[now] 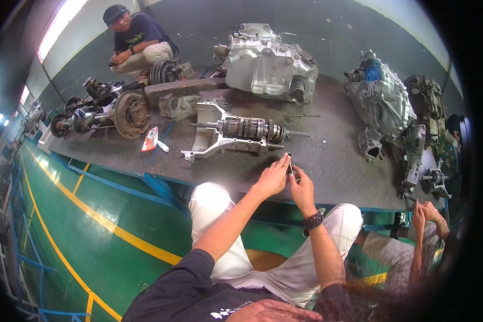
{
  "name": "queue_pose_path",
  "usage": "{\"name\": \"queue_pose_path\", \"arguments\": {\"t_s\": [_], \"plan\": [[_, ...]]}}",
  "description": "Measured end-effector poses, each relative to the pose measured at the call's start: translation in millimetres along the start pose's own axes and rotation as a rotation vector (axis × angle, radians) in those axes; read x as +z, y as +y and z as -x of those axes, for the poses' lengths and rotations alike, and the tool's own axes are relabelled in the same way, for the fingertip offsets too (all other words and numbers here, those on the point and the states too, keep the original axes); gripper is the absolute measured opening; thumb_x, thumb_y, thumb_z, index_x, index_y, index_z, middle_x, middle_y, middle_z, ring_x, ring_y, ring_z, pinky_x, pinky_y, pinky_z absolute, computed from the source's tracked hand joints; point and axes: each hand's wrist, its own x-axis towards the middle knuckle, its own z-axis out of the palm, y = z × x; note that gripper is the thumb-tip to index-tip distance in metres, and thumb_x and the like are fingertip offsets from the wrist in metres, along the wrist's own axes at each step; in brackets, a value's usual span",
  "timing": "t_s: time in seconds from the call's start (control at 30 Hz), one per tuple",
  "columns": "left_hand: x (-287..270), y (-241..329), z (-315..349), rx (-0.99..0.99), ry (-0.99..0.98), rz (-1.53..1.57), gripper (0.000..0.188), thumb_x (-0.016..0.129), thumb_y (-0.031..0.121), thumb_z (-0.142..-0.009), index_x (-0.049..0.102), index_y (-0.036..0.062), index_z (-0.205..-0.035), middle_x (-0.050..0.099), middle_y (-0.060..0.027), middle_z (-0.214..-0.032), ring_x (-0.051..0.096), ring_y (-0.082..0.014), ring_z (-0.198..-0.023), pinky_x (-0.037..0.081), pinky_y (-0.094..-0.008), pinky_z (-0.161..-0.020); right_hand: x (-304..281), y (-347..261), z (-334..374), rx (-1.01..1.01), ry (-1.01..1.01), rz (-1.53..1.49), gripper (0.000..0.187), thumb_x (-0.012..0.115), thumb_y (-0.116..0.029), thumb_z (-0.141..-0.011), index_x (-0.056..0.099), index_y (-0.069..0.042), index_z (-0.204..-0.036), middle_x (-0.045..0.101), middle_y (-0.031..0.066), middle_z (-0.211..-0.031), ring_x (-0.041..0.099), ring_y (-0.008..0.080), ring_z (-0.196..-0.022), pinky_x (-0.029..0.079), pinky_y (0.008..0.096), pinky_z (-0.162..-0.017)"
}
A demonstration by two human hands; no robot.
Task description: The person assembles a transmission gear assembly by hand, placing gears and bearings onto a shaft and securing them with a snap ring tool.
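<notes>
Close together above the near edge of the metal bench, my left hand (pixel 272 177) and my right hand (pixel 302 189) pinch a small dark metal part (pixel 290 169) from either side. A ring-like end shows at its top; fingers cover much of the rest, so its exact kind is unclear. Just beyond my hands lies a gearbox shaft with a stack of gears (pixel 247 129), resting in an open silver housing half (pixel 212 142). Its thin shaft end points right. A slim metal rod (pixel 301 115) lies flat behind it.
A large silver gearbox casing (pixel 268 67) stands at the back, and another casing (pixel 383 96) at the right. Axle parts with a rusty brake drum (pixel 131 114) sit left, near a red-and-white packet (pixel 149 139). One person (pixel 139 40) crouches behind; another person's hands (pixel 429 212) work at right.
</notes>
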Motion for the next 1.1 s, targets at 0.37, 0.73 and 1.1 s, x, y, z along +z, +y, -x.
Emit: {"name": "queue_pose_path", "arguments": {"t_s": [0.37, 0.73, 1.1], "plan": [[-5, 2, 1, -0.028, -0.038, 0.002, 0.073, 0.059, 0.01, -0.101, 0.03, 0.0019, -0.168, 0.031, -0.0211, -0.174, 0.048, -0.0431, -0.147, 0.047, -0.05, -0.117, -4, -9, 1, 0.051, -0.017, -0.044, 0.039, 0.067, -0.017, -0.103, 0.068, -0.002, -0.139, 0.078, 0.0214, -0.105, 0.077, 0.0374, -0.096, 0.058, 0.0446, -0.085], [-2, 8, 1, -0.048, -0.044, -0.058, 0.074, 0.057, 0.011, -0.102, 0.026, -0.0021, -0.168, 0.027, -0.0222, -0.176, 0.045, -0.0441, -0.149, 0.044, -0.0498, -0.12, -1, 2, 0, 0.044, -0.011, 0.004, 0.036, 0.069, -0.019, -0.102, 0.07, -0.005, -0.135, 0.079, 0.0184, -0.102, 0.076, 0.0359, -0.094, 0.058, 0.0444, -0.085], [-3, 12, 4, -0.05, -0.012, -0.021, 0.076, 0.059, 0.006, -0.099, 0.028, -0.0014, -0.168, 0.028, -0.0209, -0.176, 0.044, -0.0428, -0.15, 0.044, -0.0491, -0.121, 1, -1, 3, 0.007, 0.004, 0.075, 0.036, 0.068, -0.017, -0.102, 0.071, -0.004, -0.136, 0.078, 0.0214, -0.102, 0.076, 0.0383, -0.095, 0.057, 0.0444, -0.088]]}}
